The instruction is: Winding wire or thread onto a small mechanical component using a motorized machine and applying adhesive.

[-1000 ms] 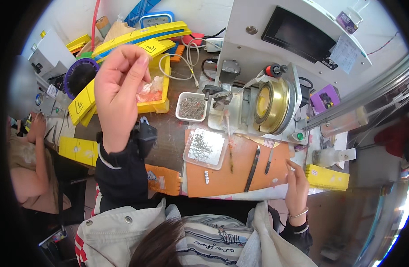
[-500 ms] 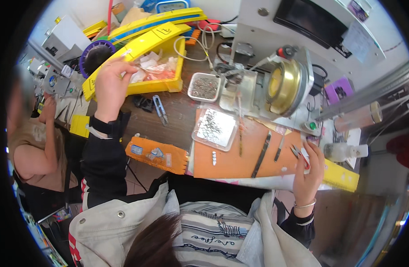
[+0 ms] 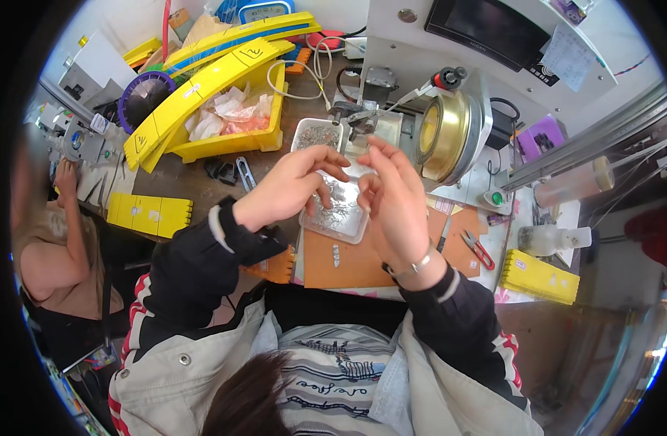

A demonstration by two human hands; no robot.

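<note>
Both hands now together over the clear tray [image 3: 341, 218] of small metal parts, where half a second back the left hand [image 3: 290, 185] was up by the yellow bin [image 3: 224, 142] and the right hand [image 3: 391, 200] rested far off on the orange mat [image 3: 348, 265]. Left fingers [image 3: 326, 163] curled, tips drawn toward one another just above the tray; right fingers [image 3: 381, 156] loosely bent and facing them, near but apart. Cannot tell whether anything is pinched between either set: too small to make out. Tray directly beneath the fingertips, on the table. Beyond the fingers, a second tray [image 3: 315, 136] of parts and a brass-coloured wheel [image 3: 442, 134] on the machine. Red-handled cutters [image 3: 479, 251] well off to the right. Judged from this: work gathered back onto the loose parts in the tray.
</note>
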